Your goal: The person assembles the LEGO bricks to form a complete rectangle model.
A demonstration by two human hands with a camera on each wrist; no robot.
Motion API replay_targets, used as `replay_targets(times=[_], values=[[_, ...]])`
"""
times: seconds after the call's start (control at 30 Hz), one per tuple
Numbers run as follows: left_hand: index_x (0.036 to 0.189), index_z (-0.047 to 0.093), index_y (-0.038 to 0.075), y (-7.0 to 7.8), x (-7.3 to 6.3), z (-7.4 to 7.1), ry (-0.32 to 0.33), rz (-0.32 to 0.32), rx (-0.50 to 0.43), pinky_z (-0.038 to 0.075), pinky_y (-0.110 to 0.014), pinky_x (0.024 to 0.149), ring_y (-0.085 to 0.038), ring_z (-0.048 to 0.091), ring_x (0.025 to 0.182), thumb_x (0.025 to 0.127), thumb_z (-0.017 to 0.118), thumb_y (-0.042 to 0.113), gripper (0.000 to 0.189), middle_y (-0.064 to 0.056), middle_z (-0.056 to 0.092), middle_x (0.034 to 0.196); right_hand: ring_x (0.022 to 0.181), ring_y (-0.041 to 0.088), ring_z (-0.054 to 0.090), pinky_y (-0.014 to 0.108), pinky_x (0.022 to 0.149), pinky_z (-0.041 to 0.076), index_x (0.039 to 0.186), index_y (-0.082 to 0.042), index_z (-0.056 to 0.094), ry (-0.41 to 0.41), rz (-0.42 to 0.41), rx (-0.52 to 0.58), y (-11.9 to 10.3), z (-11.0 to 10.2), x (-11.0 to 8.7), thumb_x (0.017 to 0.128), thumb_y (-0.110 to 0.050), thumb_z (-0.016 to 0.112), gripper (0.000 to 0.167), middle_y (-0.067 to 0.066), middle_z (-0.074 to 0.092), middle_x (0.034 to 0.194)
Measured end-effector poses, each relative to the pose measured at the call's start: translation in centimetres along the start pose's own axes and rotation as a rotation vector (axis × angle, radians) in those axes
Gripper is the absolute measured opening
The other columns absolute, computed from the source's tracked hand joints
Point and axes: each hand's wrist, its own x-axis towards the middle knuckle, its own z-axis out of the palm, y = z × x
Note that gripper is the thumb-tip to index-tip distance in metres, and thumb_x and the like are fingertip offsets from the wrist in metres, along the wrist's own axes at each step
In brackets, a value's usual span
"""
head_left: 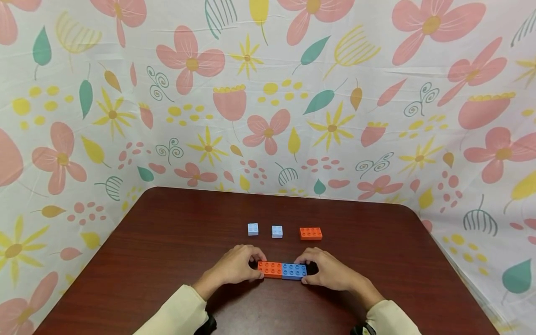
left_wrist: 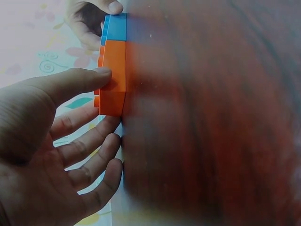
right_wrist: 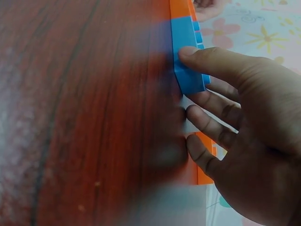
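An orange building brick point(head_left: 270, 269) and a blue building brick point(head_left: 294, 271) lie end to end on the table, studs up, their short ends meeting. My left hand point(head_left: 240, 264) pinches the orange brick near its left end, thumb on the near side. On the blue brick's right end, my right hand point(head_left: 328, 270) has a similar pinch, its thumb pressed to the near face. The left wrist view shows the left thumb on the orange side point(left_wrist: 113, 70), the other fingers touching the tabletop. In the right wrist view the thumb lies against the blue side point(right_wrist: 186, 35).
Behind the hands stand two small pale blue bricks, one at left point(head_left: 253, 229) and one in the middle point(head_left: 277, 231), plus another orange brick point(head_left: 311, 233) on the right. The dark wooden table point(head_left: 188, 218) meets a flower-patterned cloth point(head_left: 268, 93) at its back and sides.
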Motion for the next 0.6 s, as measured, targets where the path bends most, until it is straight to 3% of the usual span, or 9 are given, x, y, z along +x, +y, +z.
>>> replay_targets(times=[0.3,0.6], values=[[0.104,0.076,0.023,-0.2,0.0,0.0,-0.018,-0.009,-0.012,0.05,-0.029,0.079,-0.011,0.064,0.091,0.076,0.091,0.028,0.032,0.007,0.07,0.096,0.105,0.018,0.061,0.032,0.09,0.053,0.125,-0.017,0.07,-0.033,-0.004,0.084,0.2,-1.6,0.0,0.089,-0.032,0.082,0.041,-0.004,0.069,0.118],[0.104,0.076,0.022,-0.2,0.1,0.0,-0.018,-0.004,0.005,0.048,-0.029,0.079,-0.012,0.062,0.09,0.075,0.091,0.027,0.033,0.006,0.069,0.095,0.109,0.029,0.064,0.046,0.096,0.054,0.128,-0.01,0.068,0.085,0.032,0.11,1.4,-4.3,0.7,0.091,-0.029,0.08,0.043,0.007,0.072,0.122]])
